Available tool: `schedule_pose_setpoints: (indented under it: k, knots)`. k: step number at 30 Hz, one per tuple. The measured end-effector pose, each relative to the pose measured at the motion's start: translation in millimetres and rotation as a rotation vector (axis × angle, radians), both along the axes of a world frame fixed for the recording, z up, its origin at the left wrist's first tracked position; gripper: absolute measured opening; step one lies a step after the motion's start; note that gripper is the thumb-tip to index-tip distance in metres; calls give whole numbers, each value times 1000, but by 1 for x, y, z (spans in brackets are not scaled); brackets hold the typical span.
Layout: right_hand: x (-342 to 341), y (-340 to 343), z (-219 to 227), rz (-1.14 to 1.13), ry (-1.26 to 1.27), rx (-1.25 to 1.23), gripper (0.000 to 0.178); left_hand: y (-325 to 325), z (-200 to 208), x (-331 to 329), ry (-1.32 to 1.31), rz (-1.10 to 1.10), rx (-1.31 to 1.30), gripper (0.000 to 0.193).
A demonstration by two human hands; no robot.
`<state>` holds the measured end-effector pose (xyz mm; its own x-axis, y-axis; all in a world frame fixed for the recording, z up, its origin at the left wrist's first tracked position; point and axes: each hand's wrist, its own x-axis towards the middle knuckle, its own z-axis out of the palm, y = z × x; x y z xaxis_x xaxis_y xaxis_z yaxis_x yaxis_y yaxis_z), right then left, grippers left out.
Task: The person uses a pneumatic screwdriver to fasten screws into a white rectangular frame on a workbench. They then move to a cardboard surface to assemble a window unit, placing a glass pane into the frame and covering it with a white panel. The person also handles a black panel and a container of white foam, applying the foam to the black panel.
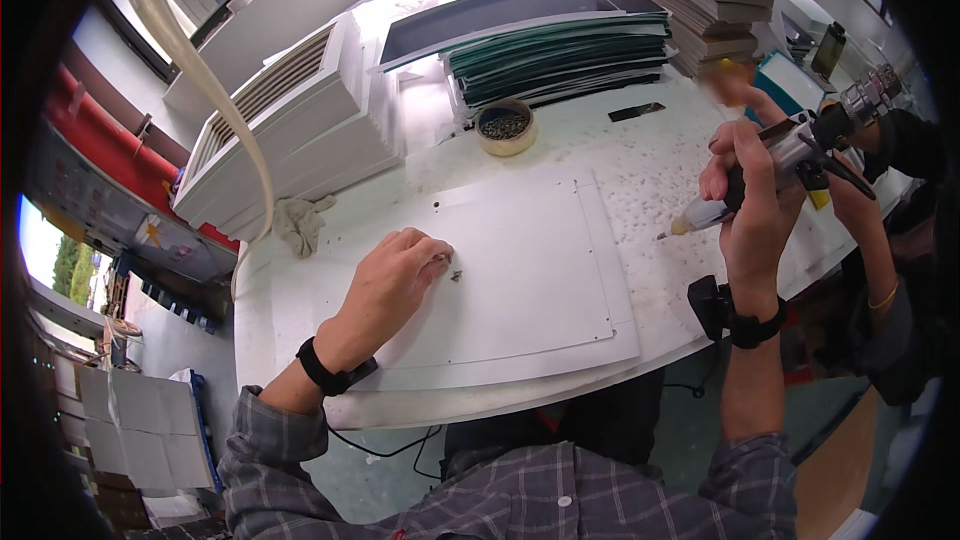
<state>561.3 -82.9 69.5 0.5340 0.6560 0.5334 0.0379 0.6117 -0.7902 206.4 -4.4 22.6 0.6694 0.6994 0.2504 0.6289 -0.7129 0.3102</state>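
While the right hand is wrapped around a powered driver, the left hand is over a white panel with its thumb and fingertips drawn close together; whether they pinch anything cannot be told. Just beside those fingertips, a few small fasteners lie loose on the panel, which rests flat on the worktop along its front edge. Small dark holes or fasteners dot the panel's right side. The driver's narrow tip points left and down, above the worktop to the right of the panel and apart from it.

Beyond the panel's far edge, a round tub holds many small dark pieces. To its right lies a flat dark strip. A crumpled cloth lies near the worktop's left edge, close to a pale hose hanging down there. White slatted frames are stacked at the far left corner, a pile of green-edged sheets stands toward the far edge, and a tall stack of boards stands toward the far right corner. At the right edge, a co-worker's forearm reaches in behind the driver.
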Motion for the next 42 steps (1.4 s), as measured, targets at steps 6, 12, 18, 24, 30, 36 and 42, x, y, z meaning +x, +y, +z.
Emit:
schedule_pose_setpoints:
  k: [6, 12, 18, 24, 30, 36, 42]
  knots:
    - [-9, -11, 23, 15, -93, 2, 46, -1, -1, -4, 97, 41, 0, 9]
    - [-25, -22, 19, 96, -27, 7, 44, 4, -4, 0, 110, -66, 142, 12]
    - [-37, -21, 23, 204, 73, 29, 44, 2, -4, -4, 35, -20, 118, 19]
    - [-48, -36, 33, 338, 145, -75, 48, -53, 6, 30, -297, -66, -477, 13]
    - [-59, -40, 29, 513, 244, -40, 46, -85, -18, 51, -608, -80, -1097, 15]
    - [-68, -39, 26, 497, 242, -17, 43, -88, -31, 53, -772, -123, -1241, 17]
    - [-71, -36, 25, 501, 228, -3, 42, -89, -30, 53, -795, -108, -1229, 19]
